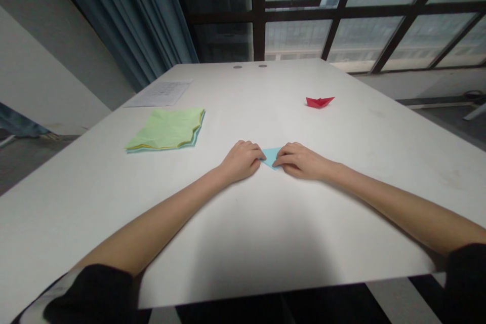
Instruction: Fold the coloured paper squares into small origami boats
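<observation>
A small folded piece of light blue paper (271, 156) lies on the white table (261, 228), with a point toward the front edge. My left hand (243, 161) is closed on its left end, thumb and fingertips pressed together there. From the other side, my right hand (298, 160) has its curled fingers on the paper's right part and covers that end. Both hands rest low on the tabletop, a short gap apart, and only the middle of the paper shows between them.
To the left lies a stack of green, yellow and blue paper sheets (167, 129). Behind it is a printed white sheet (161, 93). A red folded paper boat (319, 103) stands at the back right. Beyond the table are windows and a blue curtain (132, 15).
</observation>
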Available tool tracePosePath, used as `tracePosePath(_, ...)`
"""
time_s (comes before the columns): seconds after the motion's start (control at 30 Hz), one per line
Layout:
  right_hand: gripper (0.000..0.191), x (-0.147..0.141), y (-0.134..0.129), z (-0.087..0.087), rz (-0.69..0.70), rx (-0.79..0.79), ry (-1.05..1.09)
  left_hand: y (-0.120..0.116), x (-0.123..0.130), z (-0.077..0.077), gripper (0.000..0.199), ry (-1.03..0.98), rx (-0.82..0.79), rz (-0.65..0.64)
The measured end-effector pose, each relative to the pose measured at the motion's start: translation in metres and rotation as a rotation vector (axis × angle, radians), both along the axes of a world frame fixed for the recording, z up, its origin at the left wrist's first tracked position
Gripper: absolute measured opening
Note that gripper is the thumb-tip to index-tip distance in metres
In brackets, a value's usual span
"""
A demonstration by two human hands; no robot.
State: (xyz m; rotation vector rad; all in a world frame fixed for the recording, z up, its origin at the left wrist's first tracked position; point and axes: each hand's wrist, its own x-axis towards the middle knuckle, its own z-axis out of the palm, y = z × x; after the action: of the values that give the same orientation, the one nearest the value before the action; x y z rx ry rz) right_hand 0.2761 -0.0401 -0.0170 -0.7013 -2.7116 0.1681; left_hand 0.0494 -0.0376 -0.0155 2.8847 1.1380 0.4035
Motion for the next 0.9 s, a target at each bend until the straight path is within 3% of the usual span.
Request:
tracePosePath(0.13, 0.027, -0.002, -0.003, 0.001, 0.041, 0.002, 0.008, 0.000, 0.002, 0.000, 0.031, -0.034, 0.053, 0.157)
tracePosePath(0.23, 0.023, -0.003, -0.004, 0.001, 0.053, 0.004, 0.010, 0.002, 0.003, -0.002, 0.033, -0.079, 0.007, 0.239)
tracePosePath(0.47, 0.022, -0.003, -0.005, 0.002, 0.072, 0.004, 0.042, 0.006, 0.004, 0.000, 0.018, -0.351, -0.293, 0.298)
tracePosePath(0.6, 0.021, -0.004, -0.005, 0.002, 0.063, 0.030, 0.053, 0.007, 0.007, -0.001, 0.017, -0.629, -0.558, 0.302)
tracePosePath(0.7, 0.022, -0.005, -0.005, 0.003, 0.022, 0.068, 0.033, 0.007, 0.012, 0.000, 0.017, -0.818, -0.724, 0.278)
tracePosePath(0.9, 0.023, -0.008, -0.005, 0.005, -0.114, 0.097, 0.104, -0.003, 0.023, 0.011, 0.022, -1.153, -0.912, 0.350)
